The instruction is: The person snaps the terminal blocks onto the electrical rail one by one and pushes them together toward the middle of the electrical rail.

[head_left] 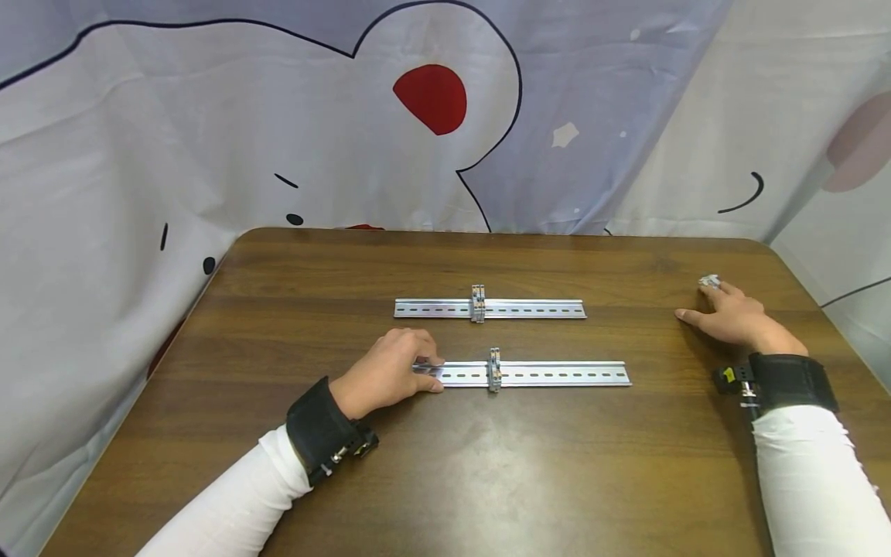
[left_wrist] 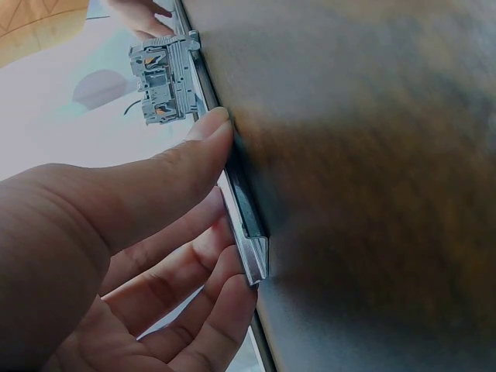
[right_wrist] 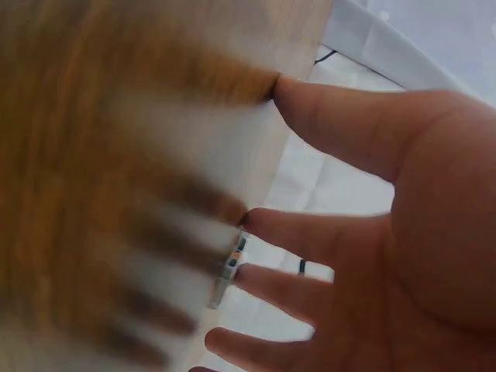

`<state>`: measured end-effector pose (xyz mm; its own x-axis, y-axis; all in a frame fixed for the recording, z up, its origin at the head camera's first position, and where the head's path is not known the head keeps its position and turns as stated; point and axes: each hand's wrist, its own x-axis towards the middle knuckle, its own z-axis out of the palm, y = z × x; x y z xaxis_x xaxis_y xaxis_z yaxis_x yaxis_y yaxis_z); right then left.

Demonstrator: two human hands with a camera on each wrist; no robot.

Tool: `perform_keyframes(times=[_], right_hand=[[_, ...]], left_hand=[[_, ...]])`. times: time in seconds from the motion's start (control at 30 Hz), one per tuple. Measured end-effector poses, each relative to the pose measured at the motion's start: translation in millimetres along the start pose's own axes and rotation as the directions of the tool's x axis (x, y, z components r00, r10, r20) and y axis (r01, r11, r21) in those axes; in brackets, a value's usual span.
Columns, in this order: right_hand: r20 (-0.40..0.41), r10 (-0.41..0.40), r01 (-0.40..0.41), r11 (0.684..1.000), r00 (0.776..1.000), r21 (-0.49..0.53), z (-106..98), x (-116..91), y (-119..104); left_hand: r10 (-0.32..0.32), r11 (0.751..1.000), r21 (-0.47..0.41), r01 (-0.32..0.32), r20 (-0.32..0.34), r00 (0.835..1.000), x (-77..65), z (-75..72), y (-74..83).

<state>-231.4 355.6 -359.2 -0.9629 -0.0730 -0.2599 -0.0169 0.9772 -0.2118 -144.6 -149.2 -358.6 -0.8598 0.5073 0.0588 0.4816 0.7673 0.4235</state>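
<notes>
In the head view, my left hand (head_left: 391, 373) grips the left end of the nearer slotted metal DIN rail (head_left: 560, 376), thumb along the near edge and fingers over the far edge. A grey terminal block (head_left: 495, 370) sits across that rail; the left wrist view shows the terminal block (left_wrist: 161, 84) beyond the thumb. At the far right, my right hand (head_left: 735, 319) reaches over the table with fingers spread. Its fingertips are at a small loose terminal block (head_left: 708, 281). In the right wrist view, this loose block (right_wrist: 229, 270) lies by the fingertips, not gripped.
Behind the held rail lies a second DIN rail (head_left: 536, 309), roughly parallel, with terminal blocks (head_left: 478, 303) clipped near its middle. Both rails lie on a brown wooden table (head_left: 313, 271). A printed cloth (head_left: 244, 116) hangs behind the table's back edge.
</notes>
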Motion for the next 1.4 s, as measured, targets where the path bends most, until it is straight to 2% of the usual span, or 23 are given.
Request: perform_keyframes(times=[0.17, 0.23, 0.37, 0.5, 0.7, 0.8, 0.97, 1.1, 1.23, 1.4], right_hand=[[-0.129, 0.082, -0.078, 0.996, 0.988, 0.039, -2.7, -7.6, -0.8], [-0.136, 0.093, -0.090, 0.995, 0.986, 0.030, -3.3, -8.8, -0.1], [-0.136, 0.056, -0.056, 0.998, 0.989, 0.001, -4.0, -8.2, 3.4], [-0.162, 0.045, -0.040, 0.999, 0.986, 0.032, -5.9, -8.4, 5.4], [-0.151, 0.092, -0.081, 0.994, 0.984, 0.077, -10.1, -12.3, 3.9], [-0.118, 0.098, -0.092, 0.994, 0.988, 0.060, -12.9, -13.9, 1.7], [-0.062, 0.055, -0.056, 0.998, 0.997, -0.011, -17.1, -14.0, -1.9], [-0.086, 0.033, -0.037, 0.998, 0.996, -0.051, -18.6, -14.0, -3.7], [-0.123, 0.059, -0.061, 0.998, 0.991, -0.008, -20.8, -17.7, -4.6], [-0.110, 0.072, -0.070, 0.997, 0.991, 0.019, -24.8, -21.4, -6.6]], left_hand=[[-0.001, 1.000, -0.001, 0.001, 0.003, 1.000, 0.3, -0.1, 0.1], [0.001, 1.000, -0.001, -0.001, 0.004, 1.000, 0.3, -0.1, -0.2], [0.006, 1.000, -0.004, -0.006, 0.003, 1.000, 0.1, 0.0, -0.5], [0.012, 1.000, -0.005, -0.012, -0.001, 1.000, -0.4, -0.1, -0.7], [0.020, 1.000, -0.002, -0.020, -0.013, 1.000, -1.0, 0.0, -1.3], [0.021, 1.000, -0.004, -0.022, -0.014, 1.000, -0.9, 0.1, -1.4], [0.027, 1.000, -0.005, -0.027, -0.009, 1.000, -0.6, 0.2, -1.4], [0.028, 1.000, -0.009, -0.028, -0.004, 1.000, -0.6, -0.2, -0.9], [0.029, 1.000, -0.009, -0.029, -0.006, 1.000, -0.7, -0.3, -0.7], [0.027, 1.000, -0.010, -0.027, -0.009, 1.000, -0.7, -0.5, -0.8]])
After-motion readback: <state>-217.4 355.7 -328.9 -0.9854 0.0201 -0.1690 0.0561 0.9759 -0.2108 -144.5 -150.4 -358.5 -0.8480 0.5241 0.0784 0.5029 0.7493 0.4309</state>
